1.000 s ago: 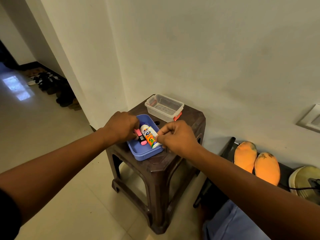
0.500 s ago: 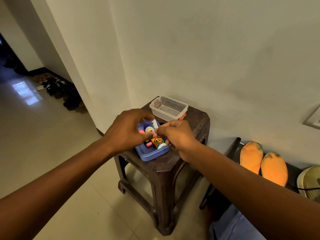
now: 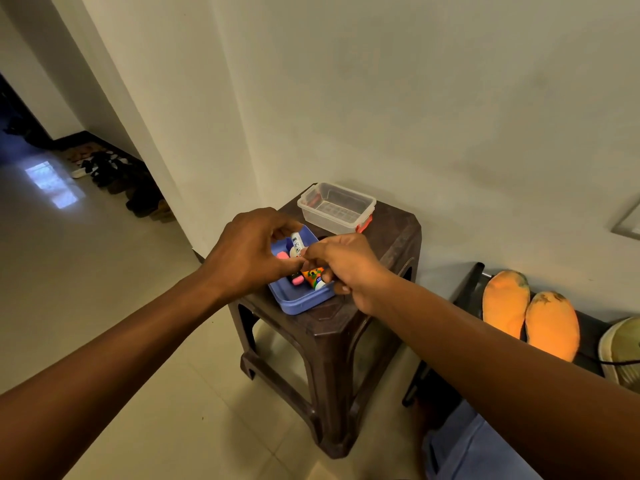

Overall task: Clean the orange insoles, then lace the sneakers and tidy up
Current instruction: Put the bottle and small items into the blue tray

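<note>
Holding mid-frame: blue tray with white tube, pink items | left hand, right hand curled over it, grip unclear | clear box behind | orange insoles lower right.

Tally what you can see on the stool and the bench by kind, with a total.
Blue tray: 1
Clear box: 1
Tubes in the tray: 2, one white, one orange
Pink-capped items in the tray: 2
Orange insoles: 2
Sneaker, partly cut off at the frame edge: 1
Total: 9
</note>
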